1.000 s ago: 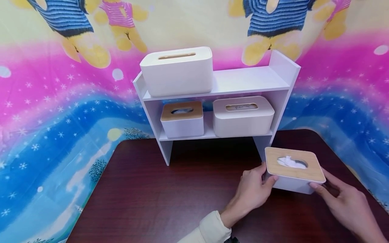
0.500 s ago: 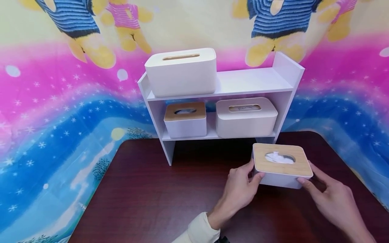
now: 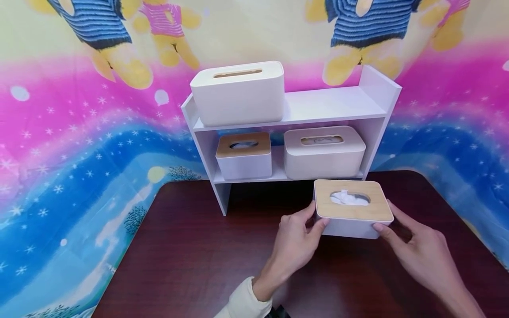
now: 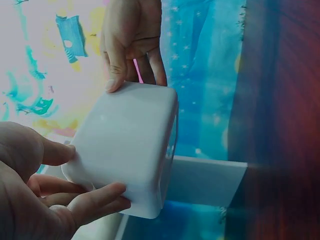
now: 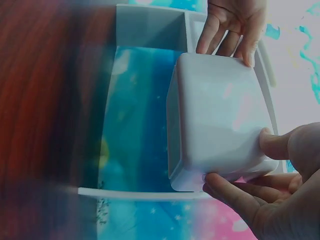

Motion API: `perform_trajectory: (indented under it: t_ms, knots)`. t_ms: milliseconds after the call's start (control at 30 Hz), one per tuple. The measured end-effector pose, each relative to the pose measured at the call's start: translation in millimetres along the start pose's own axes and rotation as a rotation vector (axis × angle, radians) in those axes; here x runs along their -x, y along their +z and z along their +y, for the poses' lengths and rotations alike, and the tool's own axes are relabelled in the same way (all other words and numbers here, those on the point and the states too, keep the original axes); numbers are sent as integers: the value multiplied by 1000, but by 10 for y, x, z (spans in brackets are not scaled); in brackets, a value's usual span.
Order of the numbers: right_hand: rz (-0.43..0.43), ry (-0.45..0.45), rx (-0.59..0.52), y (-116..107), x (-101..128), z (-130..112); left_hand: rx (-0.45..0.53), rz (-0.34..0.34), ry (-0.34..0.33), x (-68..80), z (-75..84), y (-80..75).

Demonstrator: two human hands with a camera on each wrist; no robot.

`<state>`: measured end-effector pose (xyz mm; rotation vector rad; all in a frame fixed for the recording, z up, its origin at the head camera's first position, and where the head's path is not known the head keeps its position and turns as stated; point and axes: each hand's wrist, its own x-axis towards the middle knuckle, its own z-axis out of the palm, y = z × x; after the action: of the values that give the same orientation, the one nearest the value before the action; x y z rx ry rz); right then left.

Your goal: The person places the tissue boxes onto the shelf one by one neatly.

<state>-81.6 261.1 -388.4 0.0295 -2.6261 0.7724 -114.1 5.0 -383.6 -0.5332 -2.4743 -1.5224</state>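
Left hand (image 3: 294,240) and right hand (image 3: 417,251) grasp the short ends of the tissue box (image 3: 351,207), its long axis spanning between them, just before the shelf (image 3: 330,104)

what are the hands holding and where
A tissue box with a wooden lid, gripped at its two short ends: left hand, right hand.
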Motion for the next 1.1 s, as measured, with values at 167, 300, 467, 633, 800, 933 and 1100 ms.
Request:
perform_trajectory:
  t_ms: [167, 300, 467, 633, 800, 933, 1100]
  knots:
    - [17, -39, -19, -28, -72, -117, -7, -12, -15, -25, 72, -149]
    - [24, -66, -34, -51, -138, -218, -12, -4, -18, -33, 122, -266]
    - [48, -106, -53, -91, -213, -320, -18, 2, -45, -33, 181, -389]
    - [88, -152, -90, -142, -275, -410, -13, 16, -50, -60, 252, -491]
    - [93, -152, -103, -234, -342, -520, -40, 63, 10, -120, 338, -594]
    - [112, -152, -109, -323, -399, -603, -46, 86, 38, -180, 427, -672]
    - [105, -151, -124, -424, -474, -682, -46, 92, 61, -240, 530, -757]
